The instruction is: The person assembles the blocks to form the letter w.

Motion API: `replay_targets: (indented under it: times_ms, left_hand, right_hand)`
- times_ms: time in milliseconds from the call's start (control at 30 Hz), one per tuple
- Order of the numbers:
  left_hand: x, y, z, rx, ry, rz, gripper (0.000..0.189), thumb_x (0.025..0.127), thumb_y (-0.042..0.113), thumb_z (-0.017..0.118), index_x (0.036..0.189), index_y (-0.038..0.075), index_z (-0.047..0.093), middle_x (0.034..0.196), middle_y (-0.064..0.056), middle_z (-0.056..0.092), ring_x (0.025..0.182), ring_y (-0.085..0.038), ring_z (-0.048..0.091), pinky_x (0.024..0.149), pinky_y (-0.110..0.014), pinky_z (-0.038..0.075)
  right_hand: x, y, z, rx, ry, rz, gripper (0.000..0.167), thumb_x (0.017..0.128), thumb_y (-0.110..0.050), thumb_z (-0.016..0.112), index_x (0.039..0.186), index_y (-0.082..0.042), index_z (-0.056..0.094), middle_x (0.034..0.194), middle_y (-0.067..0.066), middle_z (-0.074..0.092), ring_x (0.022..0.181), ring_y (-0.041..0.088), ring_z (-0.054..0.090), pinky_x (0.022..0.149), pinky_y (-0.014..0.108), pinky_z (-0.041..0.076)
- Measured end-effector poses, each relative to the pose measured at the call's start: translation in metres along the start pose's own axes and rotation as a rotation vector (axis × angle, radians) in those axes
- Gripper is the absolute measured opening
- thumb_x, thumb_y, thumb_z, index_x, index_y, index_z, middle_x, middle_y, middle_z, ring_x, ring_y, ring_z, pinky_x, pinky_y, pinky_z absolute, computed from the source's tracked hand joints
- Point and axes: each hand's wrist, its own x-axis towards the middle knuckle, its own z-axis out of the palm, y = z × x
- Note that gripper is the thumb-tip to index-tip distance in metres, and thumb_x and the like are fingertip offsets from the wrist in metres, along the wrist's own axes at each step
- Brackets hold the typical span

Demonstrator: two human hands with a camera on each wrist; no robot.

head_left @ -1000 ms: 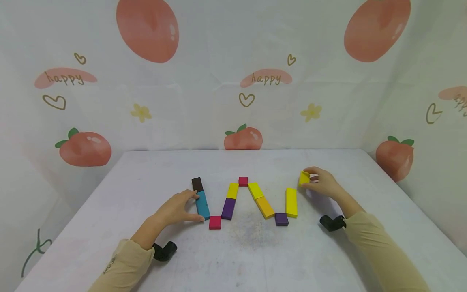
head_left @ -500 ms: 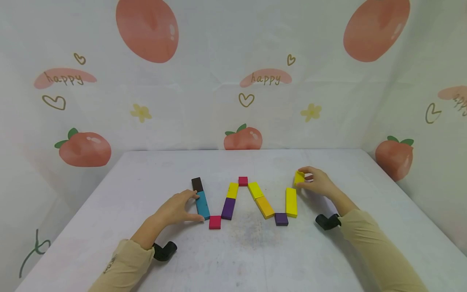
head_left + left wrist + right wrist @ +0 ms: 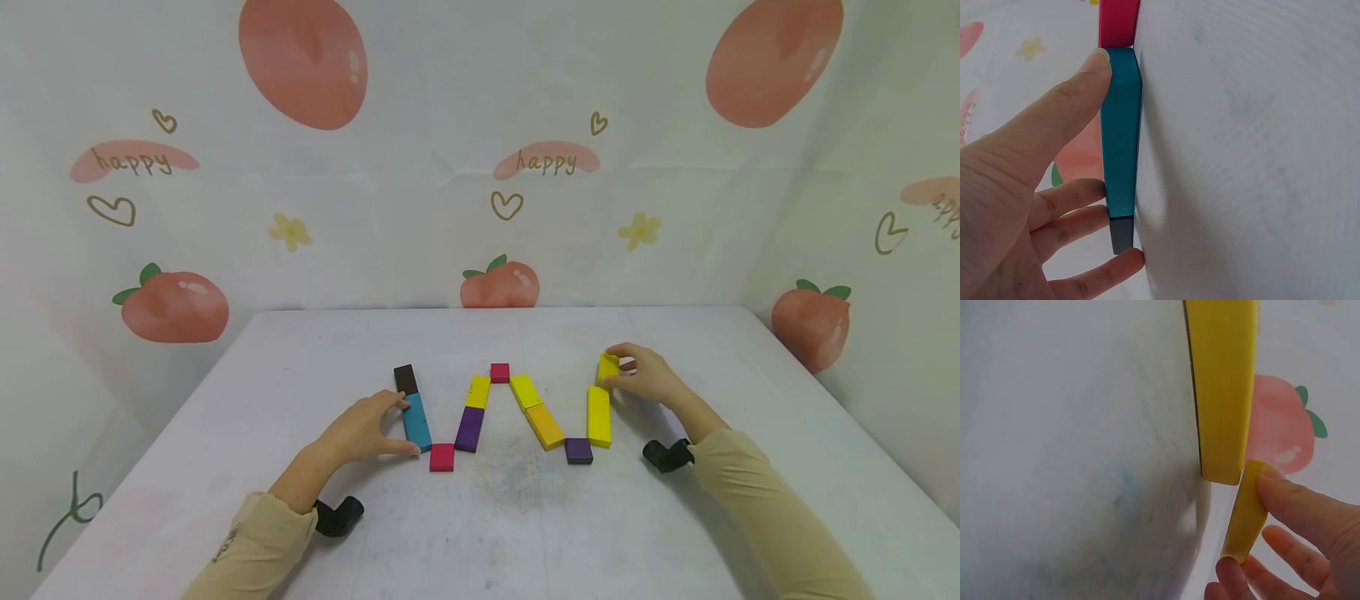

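A row of coloured blocks makes a zigzag on the table. My left hand (image 3: 365, 428) rests beside its left arm. The thumb touches the near end of the blue block (image 3: 417, 422), and fingertips touch its left side. A black block (image 3: 406, 379) continues beyond the blue one, and a red block (image 3: 442, 457) lies at its near end. Between thumb and fingers, my right hand (image 3: 648, 375) pinches a short yellow block (image 3: 1247, 509). That block is just beyond the far end of a long yellow block (image 3: 598, 416); a small gap shows in the right wrist view.
Mid-zigzag lie a purple block (image 3: 469, 429), a yellow block (image 3: 477, 391), a red block (image 3: 500, 372), another yellow block (image 3: 525, 390), an orange block (image 3: 545, 427) and a dark purple block (image 3: 579, 451). A patterned cloth (image 3: 420, 233) hangs behind the white table (image 3: 480, 533).
My right hand has moved left with the short yellow block, bringing it from the right to the far end of the long yellow block. The left hand has stayed in place.
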Motion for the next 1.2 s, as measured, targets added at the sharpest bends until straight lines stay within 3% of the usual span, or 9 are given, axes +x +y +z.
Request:
replay_targets:
  times_ms: [1200]
  left_hand:
    - [-0.0002,0.0003,0.0004,0.003,-0.002,-0.005,0.076,0.070,0.041,0.079,0.127,-0.001,0.052,0.134,-0.019,0.051,0.127,-0.040,0.044,0.105,-0.054,0.038]
  right_hand:
    - [0.0077,-0.0027,0.0074,-0.011,-0.049,-0.001,0.054,0.086,-0.022,0.066,0.130,0.003,0.046,0.133,0.026,0.048,0.113,0.042,0.054,0.094,0.049,0.050]
